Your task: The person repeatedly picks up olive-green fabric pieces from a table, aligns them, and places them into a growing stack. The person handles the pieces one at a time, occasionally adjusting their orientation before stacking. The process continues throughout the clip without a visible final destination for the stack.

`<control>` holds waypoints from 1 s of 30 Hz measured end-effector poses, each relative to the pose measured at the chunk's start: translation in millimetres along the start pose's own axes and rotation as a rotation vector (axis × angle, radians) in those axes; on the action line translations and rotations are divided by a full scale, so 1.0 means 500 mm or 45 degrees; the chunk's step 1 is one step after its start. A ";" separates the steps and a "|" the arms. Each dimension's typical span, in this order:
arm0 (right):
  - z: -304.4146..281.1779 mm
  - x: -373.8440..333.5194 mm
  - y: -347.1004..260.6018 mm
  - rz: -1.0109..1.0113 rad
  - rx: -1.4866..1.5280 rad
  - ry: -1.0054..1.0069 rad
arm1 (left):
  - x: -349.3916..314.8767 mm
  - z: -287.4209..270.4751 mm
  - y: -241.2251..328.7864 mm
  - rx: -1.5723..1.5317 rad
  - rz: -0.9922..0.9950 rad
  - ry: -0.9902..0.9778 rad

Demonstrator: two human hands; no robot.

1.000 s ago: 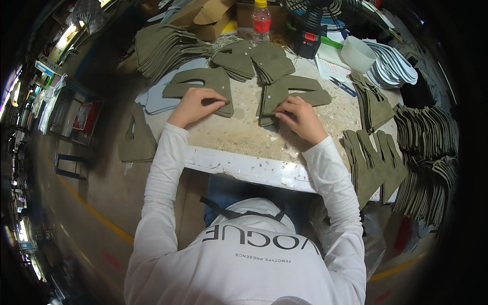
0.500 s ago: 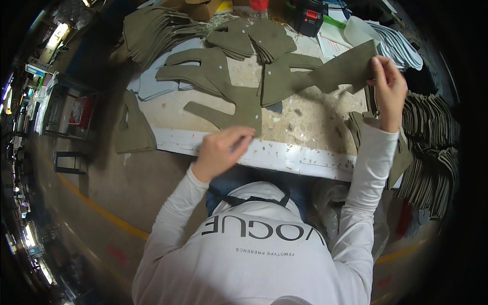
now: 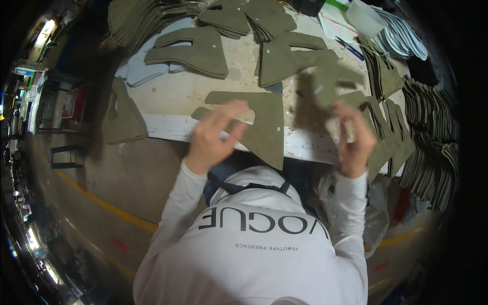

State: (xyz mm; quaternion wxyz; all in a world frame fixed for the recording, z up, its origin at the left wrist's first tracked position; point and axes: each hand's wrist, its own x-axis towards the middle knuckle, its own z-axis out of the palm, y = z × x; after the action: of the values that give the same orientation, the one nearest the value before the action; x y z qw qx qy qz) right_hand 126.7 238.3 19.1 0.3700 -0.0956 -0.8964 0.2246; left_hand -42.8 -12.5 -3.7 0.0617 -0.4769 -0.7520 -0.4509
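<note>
My left hand (image 3: 211, 140) is over a flat olive-green cut piece (image 3: 267, 117) with a slot and a small white tag, fingers stretched out and thumb apart. The piece's pointed lower end hangs over the front table edge. My right hand (image 3: 356, 140) is smeared by motion, its curled fingertips at the near edge of another olive piece (image 3: 328, 79). That piece is blurred and casts a shadow on the table; whether the fingers grip it cannot be told. Just behind it lies a similar olive pile (image 3: 277, 66).
More olive stacks (image 3: 147, 23) and pale pieces (image 3: 145, 68) lie on the worn white table (image 3: 168, 124). Dark-handled snips (image 3: 351, 49) lie at the back right. Folded olive pieces hang off the right side (image 3: 432, 147); another overhangs the left corner (image 3: 122, 117).
The slotted piece by my left hand has shifted right and toward me. My right hand has come in from the far right, and the olive piece it held has swung nearer the middle.
</note>
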 end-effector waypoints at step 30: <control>-0.014 -0.123 -0.019 0.137 -0.126 -0.147 | -0.006 0.001 0.028 0.035 0.218 -0.449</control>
State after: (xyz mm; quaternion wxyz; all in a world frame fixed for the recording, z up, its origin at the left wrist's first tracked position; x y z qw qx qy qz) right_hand 175.1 211.6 -9.8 0.2999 -0.1486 -0.9198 0.2047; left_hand -30.1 -12.2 2.9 -0.0266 -0.6099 -0.7138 -0.3432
